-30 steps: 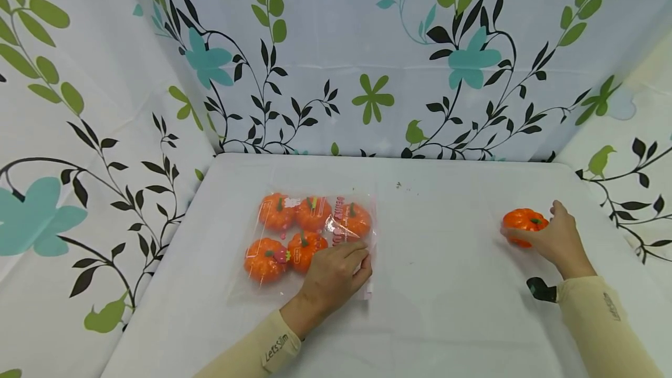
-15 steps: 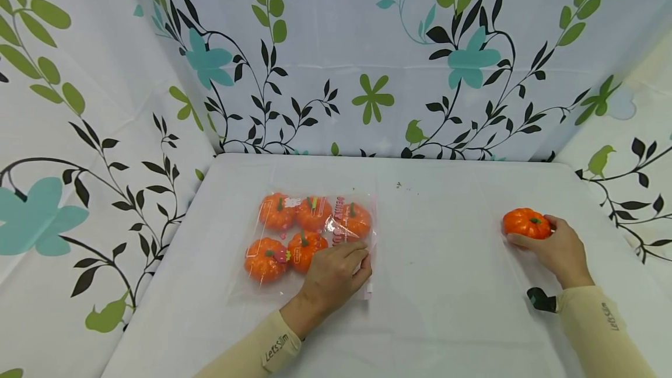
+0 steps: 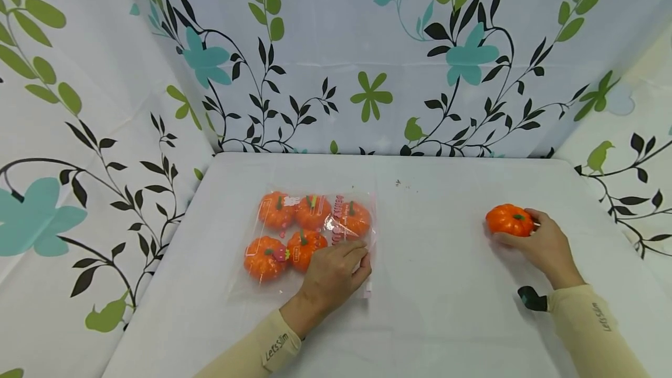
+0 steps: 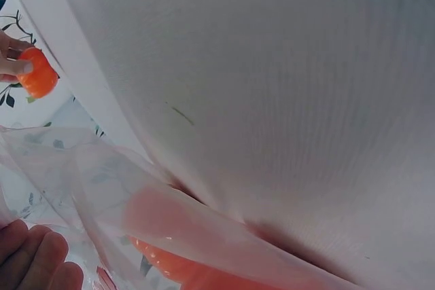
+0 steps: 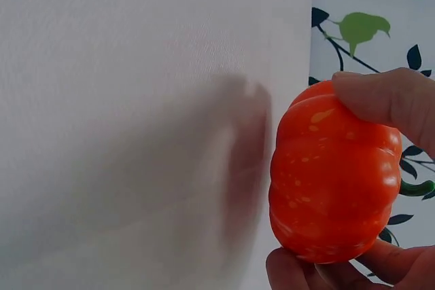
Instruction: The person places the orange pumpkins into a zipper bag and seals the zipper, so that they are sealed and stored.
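At the frame's right, the right hand (image 3: 543,249) holds a pumpkin (image 3: 506,220) by its sides — thumb opposite fingers, likely for steadiness. Left of centre, the left hand (image 3: 331,273) pinches a clear bag (image 3: 283,291) holding other pumpkins (image 3: 265,258) — probably to part its mouth.

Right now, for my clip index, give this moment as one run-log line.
right grip: holds pumpkin above table | left grip: holds edge of clear bag | clear bag: five pumpkins visible inside
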### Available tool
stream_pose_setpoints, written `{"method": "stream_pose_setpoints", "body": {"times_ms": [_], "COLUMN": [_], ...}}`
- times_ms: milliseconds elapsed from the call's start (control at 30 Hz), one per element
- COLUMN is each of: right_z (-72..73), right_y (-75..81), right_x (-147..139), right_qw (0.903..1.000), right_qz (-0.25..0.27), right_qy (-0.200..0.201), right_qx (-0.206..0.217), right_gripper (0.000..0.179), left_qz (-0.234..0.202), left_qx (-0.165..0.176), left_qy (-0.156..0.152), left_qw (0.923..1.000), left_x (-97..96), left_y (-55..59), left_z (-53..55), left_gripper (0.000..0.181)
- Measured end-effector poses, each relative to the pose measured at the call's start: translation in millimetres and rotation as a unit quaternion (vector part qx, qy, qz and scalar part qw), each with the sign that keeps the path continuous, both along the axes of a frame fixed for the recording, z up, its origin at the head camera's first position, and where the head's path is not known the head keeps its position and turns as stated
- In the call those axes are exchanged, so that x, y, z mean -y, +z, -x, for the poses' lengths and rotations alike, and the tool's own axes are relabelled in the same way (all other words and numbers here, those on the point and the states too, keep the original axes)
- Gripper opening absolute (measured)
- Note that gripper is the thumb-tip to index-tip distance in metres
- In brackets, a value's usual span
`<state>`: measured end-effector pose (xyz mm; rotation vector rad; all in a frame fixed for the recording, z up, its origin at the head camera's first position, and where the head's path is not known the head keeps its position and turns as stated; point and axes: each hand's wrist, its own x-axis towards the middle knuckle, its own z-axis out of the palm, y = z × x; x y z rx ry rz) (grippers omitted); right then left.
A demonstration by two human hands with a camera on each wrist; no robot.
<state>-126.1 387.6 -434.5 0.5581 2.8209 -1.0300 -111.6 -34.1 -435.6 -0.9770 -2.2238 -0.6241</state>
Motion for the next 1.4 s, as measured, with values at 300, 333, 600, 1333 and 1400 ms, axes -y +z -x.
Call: {"method": "stream_pose_setpoints", "body": {"times_ms": [300, 333, 600, 1333, 1400], "right_z": [0.6, 0.6, 1.6, -1.9, -2.6], "right_y": [2.1, 2.4, 2.4, 2.3, 1.6], "right_x": [35.1, 39.1, 74.2, 181.4, 188.9], "right_qw": [0.9965, 0.9956, 0.9820, 0.9476, 0.9467], "right_qz": [0.038, 0.044, 0.108, 0.181, 0.179], "right_qy": [0.073, 0.082, 0.150, 0.257, 0.261], "right_qx": [-0.012, -0.015, -0.039, -0.059, -0.061], "right_gripper": [0.109, 0.107, 0.090, 0.079, 0.078], "left_qz": [0.008, 0.008, 0.008, -0.007, -0.005], "left_qx": [0.012, 0.013, 0.007, 0.006, 0.001], "left_qy": [0.011, 0.011, 0.007, 0.013, 0.015], "left_qw": [0.9998, 0.9998, 0.9999, 0.9999, 0.9999], "left_x": [2.2, 2.1, 1.1, -0.4, -0.5], "left_y": [1.7, 1.8, 0.5, 2.8, 3.2], "left_z": [-2.7, -2.8, -1.4, -3.5, -3.5], "left_gripper": [0.013, 0.013, 0.012, 0.017, 0.015]}}
